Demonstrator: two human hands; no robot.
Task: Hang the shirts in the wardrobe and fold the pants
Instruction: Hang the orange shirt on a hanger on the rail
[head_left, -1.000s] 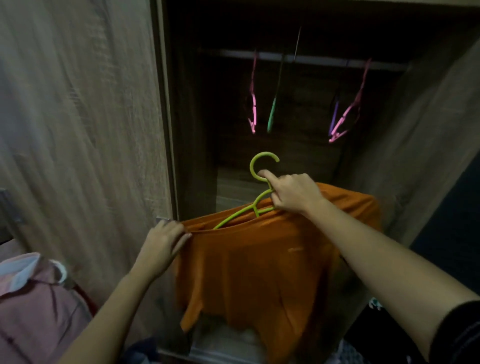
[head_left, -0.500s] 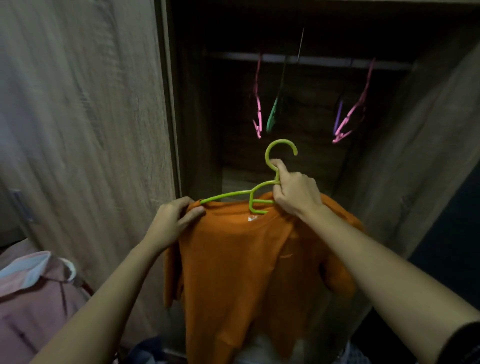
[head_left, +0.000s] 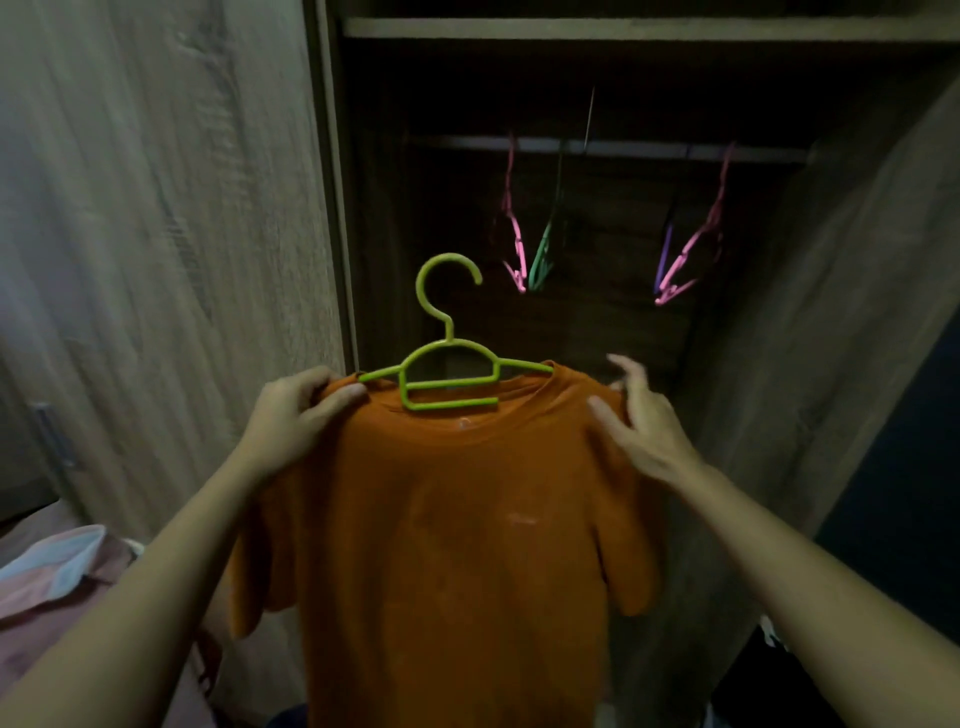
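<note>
Orange shirt (head_left: 457, 519), only one, sits on one green hanger (head_left: 447, 384) in front of the open wardrobe (head_left: 857, 312), below the rail (head_left: 623, 148) with four empty hangers (head_left: 540, 254): two pink, one green, one purple. Left grip (head_left: 296, 415) pinches the shirt's shoulder at the hanger end. Right grip (head_left: 644, 426), blurred, is spread open at the other shoulder.

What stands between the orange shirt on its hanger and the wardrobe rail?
Nothing visible. The orange shirt on its green hanger faces the open wardrobe; empty hangers occupy parts of the rail, leaving bare stretches.
</note>
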